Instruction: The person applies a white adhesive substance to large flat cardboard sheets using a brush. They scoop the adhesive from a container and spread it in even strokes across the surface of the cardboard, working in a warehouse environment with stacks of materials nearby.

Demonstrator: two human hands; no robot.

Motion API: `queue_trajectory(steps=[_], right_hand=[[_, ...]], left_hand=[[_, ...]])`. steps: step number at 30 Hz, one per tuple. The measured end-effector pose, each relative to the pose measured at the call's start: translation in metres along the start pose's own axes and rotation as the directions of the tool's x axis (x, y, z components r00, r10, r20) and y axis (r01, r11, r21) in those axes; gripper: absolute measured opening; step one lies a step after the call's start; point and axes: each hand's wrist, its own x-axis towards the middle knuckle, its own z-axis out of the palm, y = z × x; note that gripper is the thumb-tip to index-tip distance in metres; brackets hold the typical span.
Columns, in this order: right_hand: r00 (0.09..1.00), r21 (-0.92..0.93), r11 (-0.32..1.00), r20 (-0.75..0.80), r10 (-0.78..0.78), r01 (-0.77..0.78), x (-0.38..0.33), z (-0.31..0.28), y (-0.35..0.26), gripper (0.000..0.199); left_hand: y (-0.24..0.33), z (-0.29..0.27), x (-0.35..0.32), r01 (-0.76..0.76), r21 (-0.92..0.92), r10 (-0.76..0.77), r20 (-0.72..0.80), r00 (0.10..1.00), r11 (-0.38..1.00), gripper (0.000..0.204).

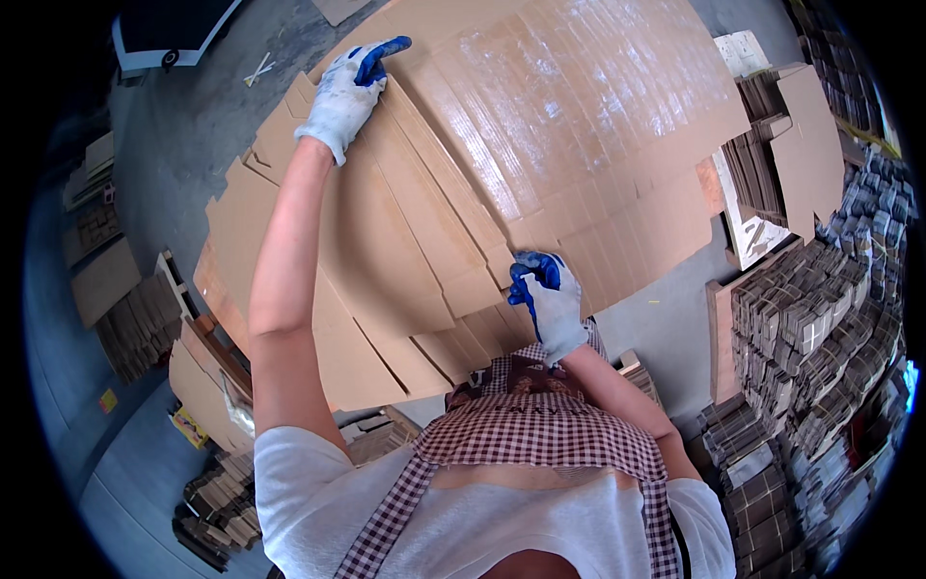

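A flattened cardboard box (400,193), creased into long panels, lies across the stack in front of me. My left hand (347,95), in a white glove with blue coating, is at its far edge, fingers bent onto the cardboard and one digit pointing right. At the near end of the same long edge is my right hand (552,301), gloved alike, with its fingers curled at the box's corner. Some of its fingertips are hidden. To the right, a wide cardboard sheet (579,106) has glossy clear film or tape over its surface.
Bundled flat cardboard (801,299) is piled along the right side, beside a wooden board (721,343). More cardboard stacks (135,328) stand at left. A dark, white-edged object (174,34) is on the grey floor (227,125) at the far left.
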Motion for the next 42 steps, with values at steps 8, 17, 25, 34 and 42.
queue_trajectory(steps=[8, 17, 25, 34, 42], right_hand=[[0.995, -0.197, 0.976, -0.017, -0.101, 0.095, -0.001, 0.005, -0.003, 0.023], [0.983, -0.356, 0.918, 0.006, -0.181, 0.171, -0.002, 0.011, -0.004, 0.027], [0.986, -0.316, 0.938, -0.033, -0.163, 0.144, -0.002, 0.011, -0.002, 0.026], [0.968, -0.306, 0.926, -0.048, -0.244, 0.219, 0.004, 0.006, 0.011, 0.027], [0.946, -0.379, 0.884, -0.059, -0.319, 0.274, 0.007, 0.006, 0.016, 0.029]], left_hand=[[-0.013, 0.017, 0.013, -0.045, 0.082, 0.045, -0.005, 0.999, 0.996, 0.045], [-0.023, 0.031, 0.026, -0.225, 0.254, 0.234, -0.006, 0.972, 0.941, 0.047], [-0.019, 0.031, 0.025, -0.194, 0.286, 0.206, -0.011, 0.978, 0.938, 0.048], [-0.017, 0.031, 0.026, -0.239, 0.261, 0.249, -0.007, 0.968, 0.935, 0.049], [-0.022, 0.037, 0.032, -0.225, 0.267, 0.242, -0.032, 0.970, 0.937, 0.047]])
